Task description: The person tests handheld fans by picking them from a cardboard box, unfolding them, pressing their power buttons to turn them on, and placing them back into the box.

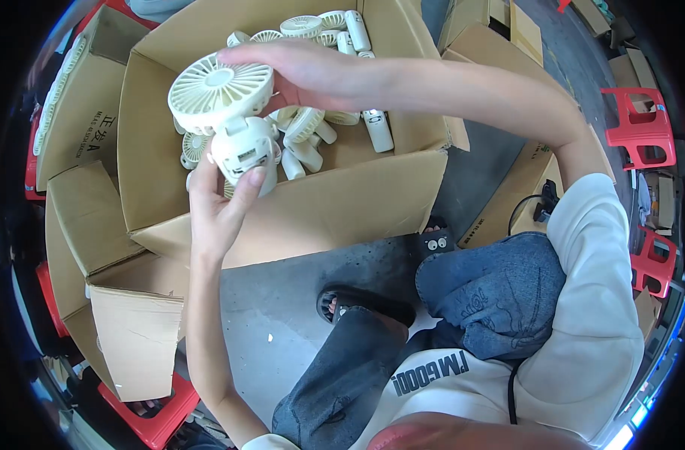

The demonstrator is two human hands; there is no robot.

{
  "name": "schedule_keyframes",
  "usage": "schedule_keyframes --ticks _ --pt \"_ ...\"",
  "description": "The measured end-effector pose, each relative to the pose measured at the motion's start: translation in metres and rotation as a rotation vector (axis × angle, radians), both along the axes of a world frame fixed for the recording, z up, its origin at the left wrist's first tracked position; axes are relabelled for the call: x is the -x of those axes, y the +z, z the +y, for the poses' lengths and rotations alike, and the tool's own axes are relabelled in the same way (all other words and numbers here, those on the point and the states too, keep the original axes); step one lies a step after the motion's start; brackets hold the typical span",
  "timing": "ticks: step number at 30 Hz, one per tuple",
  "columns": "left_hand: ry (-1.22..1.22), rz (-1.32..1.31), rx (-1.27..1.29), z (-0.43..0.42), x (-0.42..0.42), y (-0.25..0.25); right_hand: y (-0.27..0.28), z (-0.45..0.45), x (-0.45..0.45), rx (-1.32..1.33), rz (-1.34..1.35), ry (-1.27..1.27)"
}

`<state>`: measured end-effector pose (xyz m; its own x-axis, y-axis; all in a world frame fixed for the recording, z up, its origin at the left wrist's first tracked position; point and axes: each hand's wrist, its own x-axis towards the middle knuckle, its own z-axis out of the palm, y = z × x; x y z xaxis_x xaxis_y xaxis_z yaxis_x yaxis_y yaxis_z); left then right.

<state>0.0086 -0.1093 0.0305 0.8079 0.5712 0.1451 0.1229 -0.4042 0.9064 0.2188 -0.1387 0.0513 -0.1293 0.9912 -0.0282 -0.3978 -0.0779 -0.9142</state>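
A cream-white handheld fan (221,86) is held up over the near left part of a large open cardboard box (297,214). My left hand (221,199) grips its body from below, the thumb pressed against the side that has a small port. Around the rim of the round fan head curls my right hand (294,71), its fingers partly hidden behind the head. Several similar fans (303,142) lie jumbled inside the box, some with round heads up and others showing only their handles.
An open carton (136,337) stands at the left, on a red stool (159,412). Another carton (84,97) holds white parts at the upper left. Red stools (641,127) stand at the right. A black cable and plug (543,206) lie by a flattened box near my knee.
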Motion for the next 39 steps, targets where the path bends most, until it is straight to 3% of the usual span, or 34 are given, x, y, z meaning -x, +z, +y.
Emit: schedule_keyframes --ticks 2,4,6,9,10,13,18,20,25,39 --pt "0.027 0.002 0.080 -0.003 0.002 0.002 0.002 0.000 0.004 0.022 0.060 -0.022" --pt "0.188 -0.265 0.030 -0.003 0.004 0.003 0.006 0.006 0.002 -0.097 -0.018 -0.080" --pt "0.137 -0.336 0.118 0.003 0.008 0.009 0.009 0.004 0.001 -0.153 -0.051 -0.113" --pt "0.040 -0.487 0.286 0.008 0.012 0.013 0.018 -0.005 0.002 -0.594 -0.382 -0.354" --pt "0.068 -0.454 0.189 0.006 0.013 0.011 0.021 -0.004 0.003 -0.594 -0.381 -0.353" --pt "0.124 -0.388 -0.004 0.001 0.016 0.003 0.026 0.001 0.006 -1.080 -0.647 -0.506" --pt "0.071 -0.230 -0.253 0.007 0.031 -0.013 0.019 0.002 0.010 -1.103 -0.659 -0.483" --pt "0.066 -0.132 -0.388 0.009 0.034 -0.015 0.018 -0.002 0.011 -0.984 -0.622 -0.364" --pt "0.036 -0.124 -0.467 0.006 0.027 -0.013 0.023 -0.012 0.005 -0.886 -0.759 -0.222" --pt "-0.031 0.009 -0.534 0.008 0.031 -0.023 0.008 -0.008 0.013 -0.932 -0.643 -0.291"
